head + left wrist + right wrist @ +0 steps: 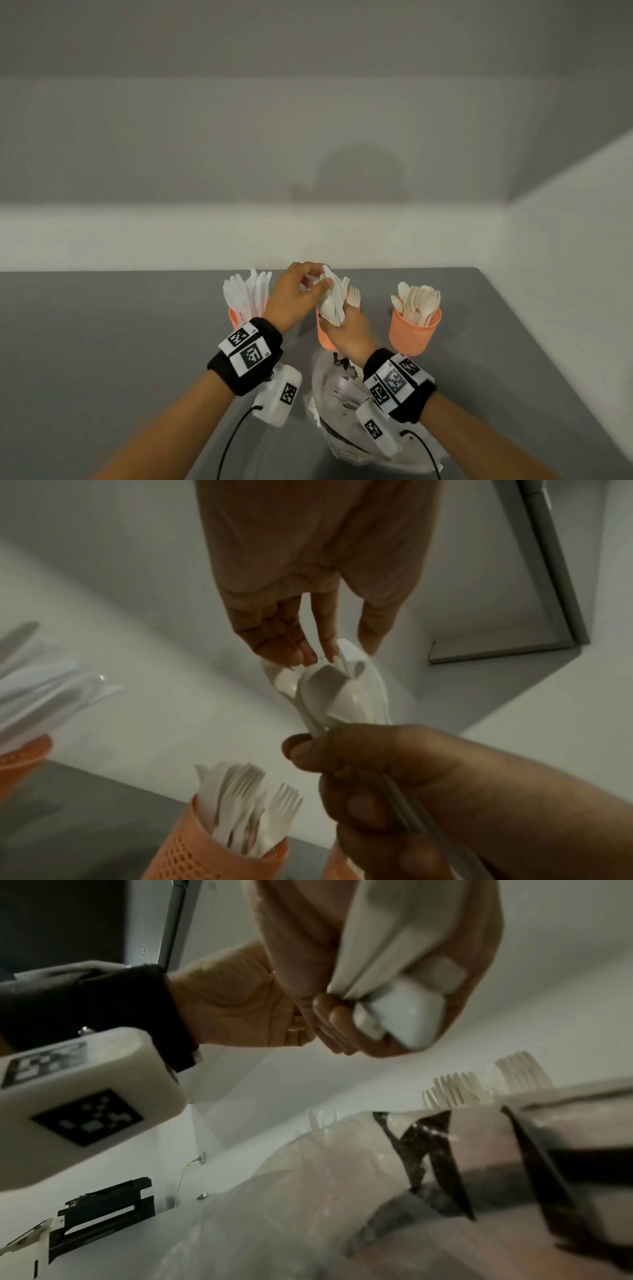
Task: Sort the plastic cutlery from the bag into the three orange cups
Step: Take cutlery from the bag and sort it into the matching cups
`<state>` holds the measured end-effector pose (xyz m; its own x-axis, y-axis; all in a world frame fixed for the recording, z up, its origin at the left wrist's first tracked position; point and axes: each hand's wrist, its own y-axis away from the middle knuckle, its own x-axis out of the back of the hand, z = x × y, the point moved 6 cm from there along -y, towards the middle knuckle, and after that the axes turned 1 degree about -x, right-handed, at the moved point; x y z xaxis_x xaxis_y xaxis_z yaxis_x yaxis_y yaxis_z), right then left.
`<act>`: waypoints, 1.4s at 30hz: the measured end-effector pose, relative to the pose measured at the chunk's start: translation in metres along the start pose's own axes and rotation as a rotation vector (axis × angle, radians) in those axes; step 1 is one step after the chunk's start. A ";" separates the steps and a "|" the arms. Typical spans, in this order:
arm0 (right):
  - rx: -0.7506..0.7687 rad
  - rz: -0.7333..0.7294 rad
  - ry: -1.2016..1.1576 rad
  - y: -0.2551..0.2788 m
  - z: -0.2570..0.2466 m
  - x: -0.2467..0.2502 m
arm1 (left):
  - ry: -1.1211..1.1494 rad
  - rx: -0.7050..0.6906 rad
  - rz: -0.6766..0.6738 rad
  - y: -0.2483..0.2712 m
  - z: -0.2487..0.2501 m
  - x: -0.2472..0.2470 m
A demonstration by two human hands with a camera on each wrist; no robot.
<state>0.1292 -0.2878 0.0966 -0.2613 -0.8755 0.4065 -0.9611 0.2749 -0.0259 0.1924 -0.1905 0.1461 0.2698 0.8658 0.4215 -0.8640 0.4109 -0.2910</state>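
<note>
Above the middle orange cup [323, 337], we hold a bundle of white plastic cutlery [331, 301] upright in our right hand [346, 334], fingers wrapped tightly round the handles. Our left hand [294, 294] reaches in from the side, its fingertips [308, 656] pinching at the top of the bundle, where spoon bowls show in the left wrist view.

3 cups stand in a row on the grey table [102, 342]: the left cup [234, 317] with what look like knives, the middle one with forks [246, 783], the right cup [412, 330] with spoons [418, 299]. The bag [342, 411] lies near us, under our right wrist, with more cutlery inside.

To do this step well, we judge it best to loosen the right-hand grip just enough that 1 piece slides free while the others stay put, and to pull along the handle's line, not sideways, so nothing spills. We should check the head of each piece before dropping it; a spoon belongs in the right cup.

As for writing, the bag carries bold black marks [431, 1150], but we cannot read them. The wristbands bear square black-and-white coded tags [251, 356], not words.
</note>
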 end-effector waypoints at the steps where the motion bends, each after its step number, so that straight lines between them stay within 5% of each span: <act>1: 0.003 0.009 0.016 0.001 -0.001 0.002 | 0.039 0.014 -0.012 -0.001 -0.001 -0.001; 13: -0.072 -0.058 -0.043 0.007 0.018 0.001 | 0.310 0.042 0.005 -0.012 0.013 0.016; 20: -0.180 -0.143 -0.225 0.012 0.023 0.002 | 0.460 -0.032 0.375 -0.026 0.033 0.095; 25: -0.231 -0.154 -0.346 0.012 0.027 0.005 | 0.080 -0.216 0.641 -0.019 0.030 0.142; 42: -0.325 -0.179 -0.467 0.018 0.020 0.008 | -0.644 0.050 0.297 -0.005 -0.096 0.079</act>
<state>0.1076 -0.2981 0.0812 -0.1800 -0.9813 -0.0682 -0.9367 0.1499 0.3165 0.2591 -0.0971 0.0986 -0.2718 0.5917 0.7590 -0.8847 0.1567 -0.4390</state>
